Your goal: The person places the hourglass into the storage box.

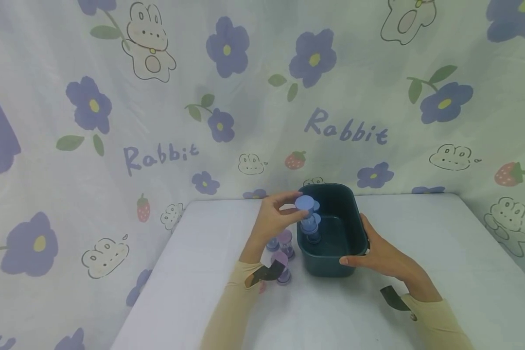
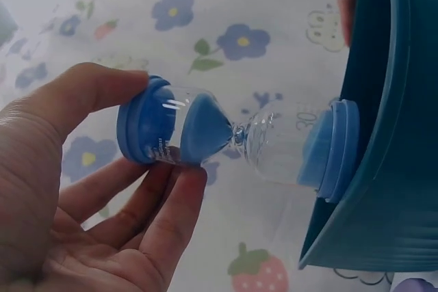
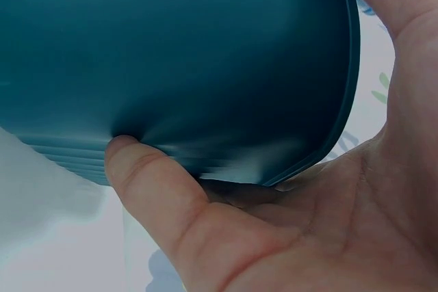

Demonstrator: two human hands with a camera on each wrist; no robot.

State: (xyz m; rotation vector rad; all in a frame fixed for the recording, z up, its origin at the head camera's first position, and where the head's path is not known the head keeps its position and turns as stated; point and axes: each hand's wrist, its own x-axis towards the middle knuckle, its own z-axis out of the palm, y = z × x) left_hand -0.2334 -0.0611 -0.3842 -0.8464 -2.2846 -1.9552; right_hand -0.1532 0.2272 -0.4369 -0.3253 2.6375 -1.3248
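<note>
My left hand (image 1: 271, 221) pinches a blue hourglass (image 2: 205, 128) by one end cap, between thumb and fingers. In the left wrist view its far cap reaches to the rim of a dark teal bin (image 2: 404, 135), and blue sand shows in both bulbs. From the head view, the hourglass is held upright at the left of the bin's opening. Small blue round shapes (image 1: 317, 218) show just behind it, partly hidden. My right hand (image 1: 382, 255) grips the bin's near right corner. Its thumb (image 3: 154, 179) presses the outer wall, while the other fingers are mostly hidden.
Left of the bin stand a purple hourglass (image 1: 286, 238) and, nearer, another purple one (image 1: 283, 274). A blue one (image 1: 272, 244) is partly covered by the left arm, and a bit of pink (image 1: 262, 288) shows beside the sleeve. A patterned curtain (image 1: 253, 121) hangs behind the white table (image 1: 192, 253).
</note>
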